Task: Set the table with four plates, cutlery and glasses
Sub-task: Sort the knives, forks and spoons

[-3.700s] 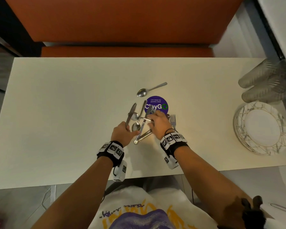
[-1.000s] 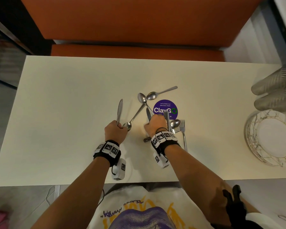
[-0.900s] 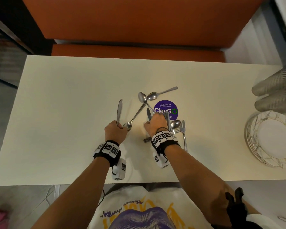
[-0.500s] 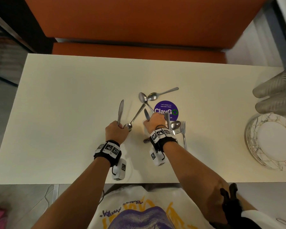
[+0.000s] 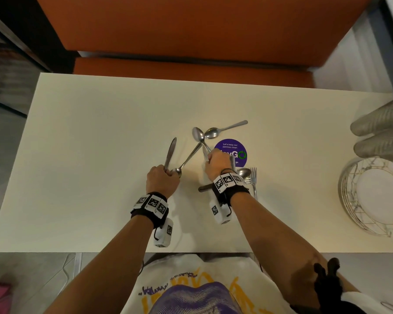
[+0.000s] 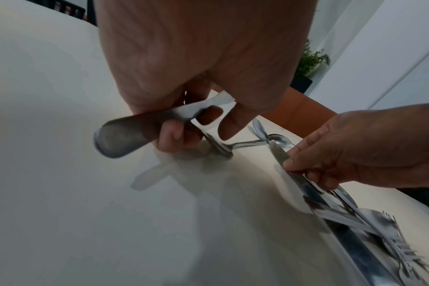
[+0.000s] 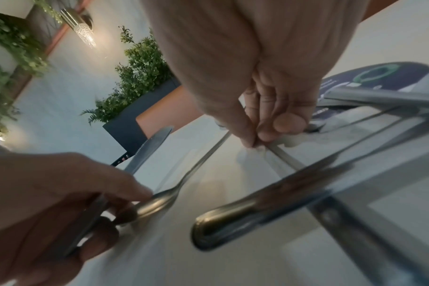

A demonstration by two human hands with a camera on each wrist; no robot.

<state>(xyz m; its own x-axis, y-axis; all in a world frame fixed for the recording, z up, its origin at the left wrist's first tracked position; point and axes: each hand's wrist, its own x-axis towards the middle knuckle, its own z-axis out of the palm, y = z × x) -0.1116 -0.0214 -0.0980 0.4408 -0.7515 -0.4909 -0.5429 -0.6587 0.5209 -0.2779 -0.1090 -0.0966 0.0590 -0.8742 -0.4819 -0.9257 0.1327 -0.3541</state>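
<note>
Backdrop: orange bench seat [image 5: 191,30] is running along the far side of a pale cream surface [image 5: 89,155], with a purple round sticker [image 5: 233,147] near its middle.
Cutlery: loose pile [image 5: 247,177] is lying at the centre of the surface, at 12 o'clock from the person; two spoons [image 5: 213,132] are lying at the pile's 11 o'clock, a fork [image 5: 254,177] at its 3 o'clock.
Handling: steel pieces are looking stiff, fairly light and slick, and they are lying flat, so I judge each is best taken by the handle, lifting one end first; crossed pieces are likely to drag their neighbours.
Left grip: left hand [image 5: 162,180] is curling its fingers [image 6: 174,135] round a knife [image 5: 170,152] by the handle, blade pointing toward 12 o'clock, while also touching the bowl of a spoon [image 7: 157,201] lying beside it.
Right grip: right hand [image 5: 217,163] is pinching a thin utensil [image 7: 284,158] against the surface with thumb and fingertips [image 7: 289,122] closed on it; whether it is a knife or a handle, I cannot tell.
Plates: stack [image 5: 372,196] is sitting at 3 o'clock, well apart from the hands, untouched.
Glasses: ribbed tumblers [image 5: 381,130] are lying at 2 o'clock, fragile, best gripped round the body.
</note>
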